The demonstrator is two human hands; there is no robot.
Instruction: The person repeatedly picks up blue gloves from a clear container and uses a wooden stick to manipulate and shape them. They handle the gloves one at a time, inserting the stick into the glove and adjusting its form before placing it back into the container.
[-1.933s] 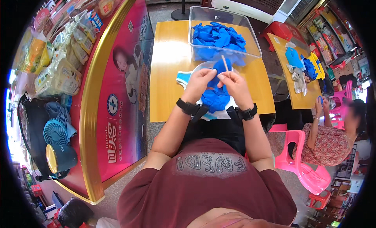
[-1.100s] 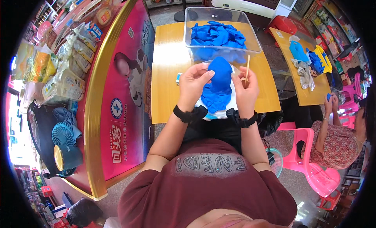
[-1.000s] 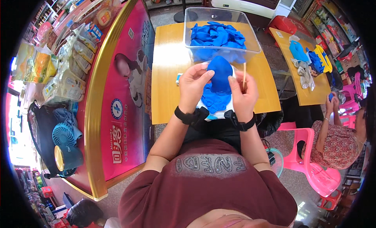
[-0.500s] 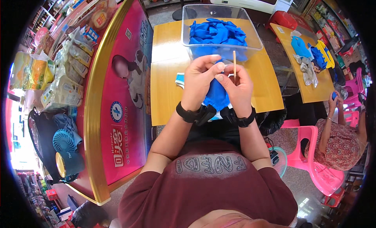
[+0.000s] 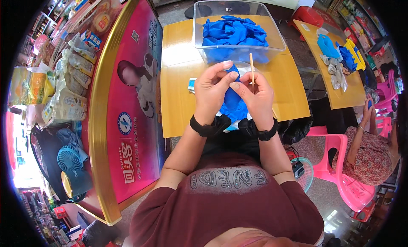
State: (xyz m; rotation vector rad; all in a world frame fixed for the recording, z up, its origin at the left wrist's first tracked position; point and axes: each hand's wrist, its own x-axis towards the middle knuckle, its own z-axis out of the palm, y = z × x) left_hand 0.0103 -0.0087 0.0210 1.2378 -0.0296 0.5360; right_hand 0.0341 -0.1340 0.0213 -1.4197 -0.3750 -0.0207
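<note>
At the centre of the frame, a smooth, deep-blue piece of pliable sheet material (image 5: 232, 97) is held up between two bare hands. The left hand (image 5: 213, 87) has its grip closed in a pinch at the piece's upper end. The right hand (image 5: 256, 96) has its grip drawn nearly closed, a thin, pale wooden stick (image 5: 251, 64) upright among its fingers and the thumb against the piece. Directly below, crumpled blue pieces (image 5: 234, 114) lie partly hidden. Upper centre, a clear, rectangular plastic box (image 5: 278, 46) containing a blue heap (image 5: 234, 32) stands on the yellow-brown wooden tabletop (image 5: 293, 94). At right, a seated co-worker (image 5: 369, 155).
</note>
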